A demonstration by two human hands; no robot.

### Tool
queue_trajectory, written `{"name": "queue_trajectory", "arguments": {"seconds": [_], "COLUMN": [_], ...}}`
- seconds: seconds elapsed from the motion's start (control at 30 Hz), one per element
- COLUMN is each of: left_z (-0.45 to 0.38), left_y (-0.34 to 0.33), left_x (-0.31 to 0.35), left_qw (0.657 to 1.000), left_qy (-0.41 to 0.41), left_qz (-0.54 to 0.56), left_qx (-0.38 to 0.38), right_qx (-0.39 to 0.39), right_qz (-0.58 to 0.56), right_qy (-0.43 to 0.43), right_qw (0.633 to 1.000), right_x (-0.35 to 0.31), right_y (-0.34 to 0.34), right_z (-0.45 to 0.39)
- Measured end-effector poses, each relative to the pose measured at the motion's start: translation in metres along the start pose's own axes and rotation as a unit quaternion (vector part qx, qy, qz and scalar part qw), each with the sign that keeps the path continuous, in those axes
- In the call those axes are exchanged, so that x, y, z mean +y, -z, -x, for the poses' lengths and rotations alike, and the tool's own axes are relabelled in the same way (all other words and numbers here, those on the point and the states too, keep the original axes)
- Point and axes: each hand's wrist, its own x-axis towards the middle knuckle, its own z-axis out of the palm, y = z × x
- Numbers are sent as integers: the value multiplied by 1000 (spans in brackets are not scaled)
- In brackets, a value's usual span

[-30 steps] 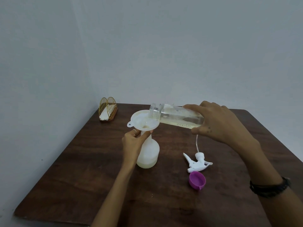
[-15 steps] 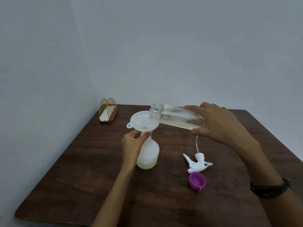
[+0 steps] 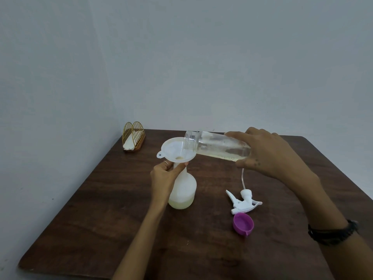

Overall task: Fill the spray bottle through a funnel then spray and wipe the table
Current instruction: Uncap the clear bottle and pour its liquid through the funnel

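The left hand [image 3: 164, 176] grips the spray bottle [image 3: 182, 190] neck, steadying the funnel [image 3: 177, 151]; from three o'clock, right-hand fingers [image 3: 238, 136] grip the tipped jar [image 3: 218, 147], pouring.

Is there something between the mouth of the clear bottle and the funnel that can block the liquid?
Nothing visible does. The clear bottle, held by the right hand, has its mouth right over the funnel, which sits in the spray bottle. The left hand holds below the funnel's bowl.

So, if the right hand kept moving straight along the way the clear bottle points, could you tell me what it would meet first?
Probably the funnel: the clear bottle in the right hand has its mouth over the funnel's rim, though depth is unclear.
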Motion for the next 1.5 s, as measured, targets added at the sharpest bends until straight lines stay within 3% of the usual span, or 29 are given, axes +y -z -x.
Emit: {"name": "queue_trajectory", "arguments": {"seconds": [1.5], "left_z": [1], "left_y": [0], "left_x": [3], "left_qw": [1000], "left_qy": [14], "left_qz": [3], "left_qx": [12], "right_qx": [-8], "right_qz": [9], "right_qy": [-6], "right_qw": [1000], "right_x": [1], "right_y": [0], "right_z": [-1]}}
